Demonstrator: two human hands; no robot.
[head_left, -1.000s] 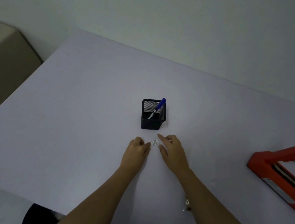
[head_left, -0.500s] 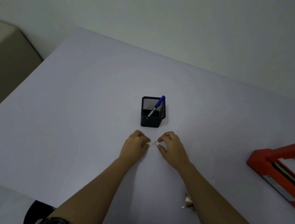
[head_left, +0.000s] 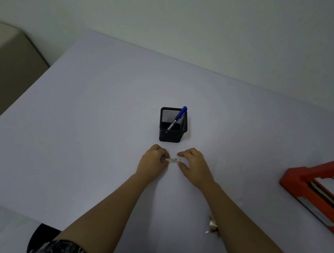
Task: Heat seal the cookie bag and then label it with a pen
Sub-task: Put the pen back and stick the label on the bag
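Dim, flat light, cool grey cast over the table (head_left: 80, 139). Soft, faint shadows only. The pen (head_left: 178, 118) reads sharp; print on the label (head_left: 172, 160) blurs out. Edges bow, wide-angle.

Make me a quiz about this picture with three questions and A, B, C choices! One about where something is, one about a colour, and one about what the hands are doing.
1. Where is the pen?
A. Lying flat by the wall
B. Standing in the black mesh holder
C. Held in a fist

2. What colour is the heat sealer at the right edge?
A. Red
B. Green
C. Yellow

3. What are the left hand and right hand doing?
A. Waving in the air
B. Writing with the pen
C. Holding a small white strip between them

Answers:
1. B, because the pen leans inside the holder with its blue cap sticking out.
2. A, because its frame is plainly red.
3. C, because each hand's fingertips meet one end of the strip, just in front of the holder.
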